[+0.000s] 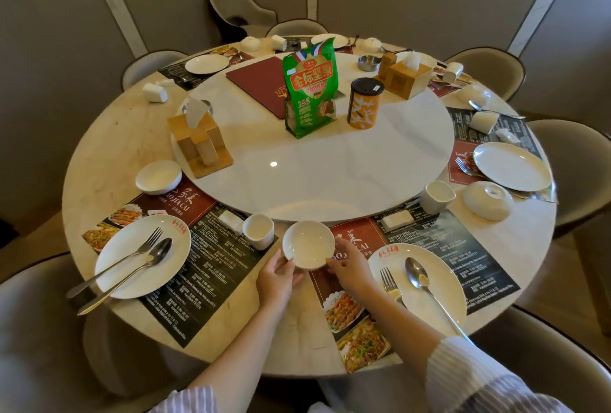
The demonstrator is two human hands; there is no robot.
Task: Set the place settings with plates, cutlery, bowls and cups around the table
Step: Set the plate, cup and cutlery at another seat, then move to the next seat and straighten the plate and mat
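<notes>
A small white bowl [308,244] sits upright at the near table edge, between two paper placemats. My left hand [276,275] grips its left side and my right hand [347,265] grips its right side. To the right lies a white plate [439,267] carrying a fork [391,287] and a spoon [421,280]. On the left, a second plate [132,247] holds a fork [132,252] and spoon [142,262]. A white cup [258,230] stands just left of the bowl, and another cup [436,196] stands further right.
A round marble table [291,323] carries a large turntable [314,181] with a green snack bag [310,92], an orange can [363,103], two wooden tissue boxes and a red menu. More plates, upturned bowls and lying cups ring the far side. Chairs surround the table.
</notes>
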